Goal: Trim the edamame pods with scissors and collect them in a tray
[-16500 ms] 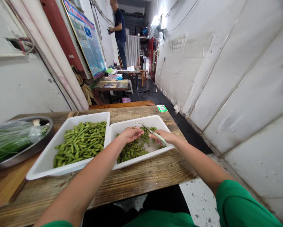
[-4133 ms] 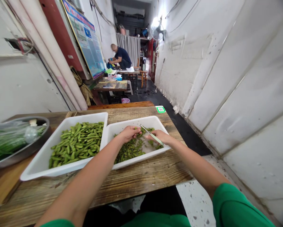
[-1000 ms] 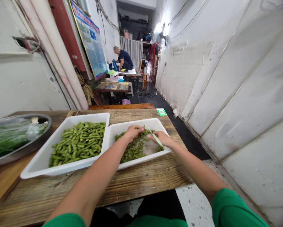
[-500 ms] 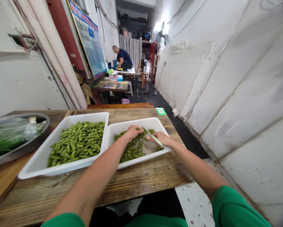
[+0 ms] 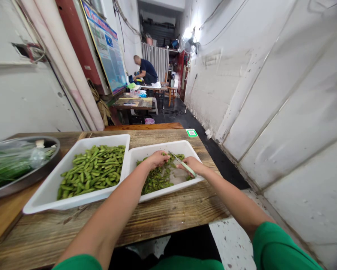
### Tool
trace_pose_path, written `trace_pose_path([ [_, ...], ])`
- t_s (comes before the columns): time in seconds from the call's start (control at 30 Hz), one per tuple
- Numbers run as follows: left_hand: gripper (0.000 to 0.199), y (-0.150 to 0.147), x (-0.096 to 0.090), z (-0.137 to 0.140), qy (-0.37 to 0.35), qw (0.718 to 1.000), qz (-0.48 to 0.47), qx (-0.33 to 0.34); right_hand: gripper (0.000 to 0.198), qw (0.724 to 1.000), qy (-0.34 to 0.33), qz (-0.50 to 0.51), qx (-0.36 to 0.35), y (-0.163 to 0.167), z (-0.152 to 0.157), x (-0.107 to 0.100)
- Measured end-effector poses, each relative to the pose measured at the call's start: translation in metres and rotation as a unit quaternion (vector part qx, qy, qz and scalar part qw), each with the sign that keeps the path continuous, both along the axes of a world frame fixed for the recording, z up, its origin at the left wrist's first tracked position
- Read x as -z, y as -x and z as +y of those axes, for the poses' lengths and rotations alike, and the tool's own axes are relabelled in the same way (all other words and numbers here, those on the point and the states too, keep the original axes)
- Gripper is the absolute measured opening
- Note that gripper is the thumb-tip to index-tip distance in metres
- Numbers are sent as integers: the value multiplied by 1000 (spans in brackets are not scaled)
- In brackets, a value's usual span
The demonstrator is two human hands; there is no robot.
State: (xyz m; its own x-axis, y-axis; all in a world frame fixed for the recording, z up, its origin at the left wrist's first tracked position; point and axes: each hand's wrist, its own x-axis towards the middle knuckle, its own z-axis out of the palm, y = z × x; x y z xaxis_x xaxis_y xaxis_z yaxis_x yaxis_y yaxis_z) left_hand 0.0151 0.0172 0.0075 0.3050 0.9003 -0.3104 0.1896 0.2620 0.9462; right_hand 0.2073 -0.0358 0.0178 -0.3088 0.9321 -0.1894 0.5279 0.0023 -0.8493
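My right hand (image 5: 191, 165) is closed around a pair of scissors (image 5: 187, 168) with pale green handles, over the right white tray (image 5: 189, 147). Their blades point up and left toward my left hand (image 5: 158, 159), which pinches a green soybean pod (image 5: 164, 153) between its fingertips close to the blade tips. Beneath both hands, pods and trimmings (image 5: 157, 182) lie in the right tray, heaped on its left side. Many plump green soybean pods (image 5: 93, 165) fill the left white tray (image 5: 47, 207), beside my left forearm.
Both trays stand on a wooden table (image 5: 168, 210). A metal basin (image 5: 53, 155) with bagged green vegetables (image 5: 13, 165) is at the far left. A green QR card (image 5: 191, 133) lies on the far edge. Further back, a person (image 5: 148, 71) bends over another table.
Both hands stay almost in place, with the scissors still by the left fingertips. The person in the background has moved their arms slightly.
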Motion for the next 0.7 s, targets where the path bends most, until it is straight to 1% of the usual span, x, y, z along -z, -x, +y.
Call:
trace_pose_path([
  [0.07, 20, 0, -6, 1, 18, 998, -59, -22, 40, 998, 29, 51, 17, 1, 1, -1],
  [0.17, 18, 0, -13, 4, 30, 986, -148, -78, 41, 992, 87, 93, 4, 2, 0, -5],
  [0.27, 18, 0, -13, 5, 33, 976, -187, -108, 40, 987, 119, 109, -10, 3, -4, -10],
  [0.37, 19, -2, -10, 3, 42, 976, -192, -96, 40, 987, 106, 117, -21, 3, -5, -10],
  [0.57, 19, -7, -6, -2, 61, 982, -177, -29, 40, 989, 78, 121, -20, 1, -2, -4],
  [0.7, 10, -8, -6, -3, 44, 984, -172, -18, 40, 990, 70, 117, -23, 0, -5, -4],
])
